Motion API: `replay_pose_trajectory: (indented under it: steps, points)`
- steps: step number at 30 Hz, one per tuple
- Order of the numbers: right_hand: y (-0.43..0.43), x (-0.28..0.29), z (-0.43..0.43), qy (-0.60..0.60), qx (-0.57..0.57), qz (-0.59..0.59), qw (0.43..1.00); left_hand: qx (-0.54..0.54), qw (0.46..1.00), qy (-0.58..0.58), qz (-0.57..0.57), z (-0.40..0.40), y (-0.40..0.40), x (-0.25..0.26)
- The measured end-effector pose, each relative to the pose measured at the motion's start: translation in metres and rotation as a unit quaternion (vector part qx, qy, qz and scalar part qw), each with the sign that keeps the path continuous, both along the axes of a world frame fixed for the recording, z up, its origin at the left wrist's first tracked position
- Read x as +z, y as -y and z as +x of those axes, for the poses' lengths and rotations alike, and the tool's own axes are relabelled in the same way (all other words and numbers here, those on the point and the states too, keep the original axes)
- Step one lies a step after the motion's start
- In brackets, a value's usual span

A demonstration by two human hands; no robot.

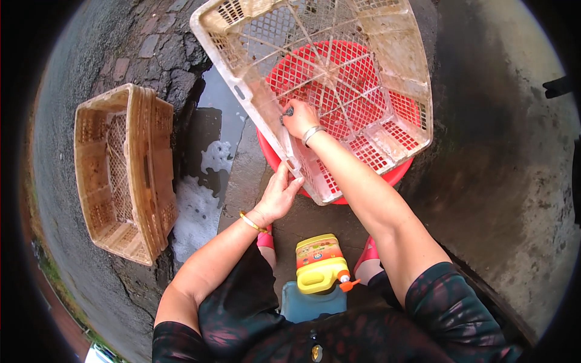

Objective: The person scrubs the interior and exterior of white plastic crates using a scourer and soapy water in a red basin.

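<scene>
A dirty white plastic lattice crate [395, 59] rests tilted on a round red plastic basin [268, 149], its open side towards me. My left hand [279, 193] grips the crate's near left rim, thumb on one side and fingers on the other. Inside the crate, my right hand [302, 119] presses a dark grey scouring pad [288, 113] against the inner left wall. Most of the pad is hidden in the fingers. Brown grime marks the crate's walls and floor lattice, through which the red basin shows.
Nested crates [150, 181] stand on their side at the left. A foamy puddle [197, 218] lies beside broken paving [168, 50]. Between my feet is a yellow pump bottle [317, 267] with a printed label, by a blue plastic container [313, 304]. Wet concrete [481, 172] spreads rightward.
</scene>
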State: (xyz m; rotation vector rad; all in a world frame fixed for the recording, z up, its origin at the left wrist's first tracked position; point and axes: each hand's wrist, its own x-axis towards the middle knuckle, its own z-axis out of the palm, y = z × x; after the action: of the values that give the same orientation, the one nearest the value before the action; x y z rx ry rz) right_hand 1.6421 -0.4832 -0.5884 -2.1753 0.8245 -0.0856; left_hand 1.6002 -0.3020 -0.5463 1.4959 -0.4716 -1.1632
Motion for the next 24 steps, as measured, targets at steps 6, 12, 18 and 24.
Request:
replay_pose_trajectory:
  steps: [6, 12, 18, 24]
  points:
    - [-0.032, 0.091, -0.063, 0.016, 0.078, 0.174, 0.981, 0.014, 0.999, -0.041, 0.019, -0.007, -0.012, 0.019]
    - [-0.036, 0.064, -0.028, 0.009, 0.052, 0.127, 0.991, -0.007, 0.999, -0.033, 0.012, -0.006, -0.022, -0.015]
    - [-0.024, 0.01, -0.008, 0.003, 0.005, 0.063, 0.998, 0.002, 0.999, -0.026, -0.022, -0.01, -0.009, -0.008]
    - [-0.06, 0.079, -0.061, 0.171, -0.002, 0.273, 0.947, -0.007, 1.0, -0.015, -0.006, -0.006, -0.027, -0.009]
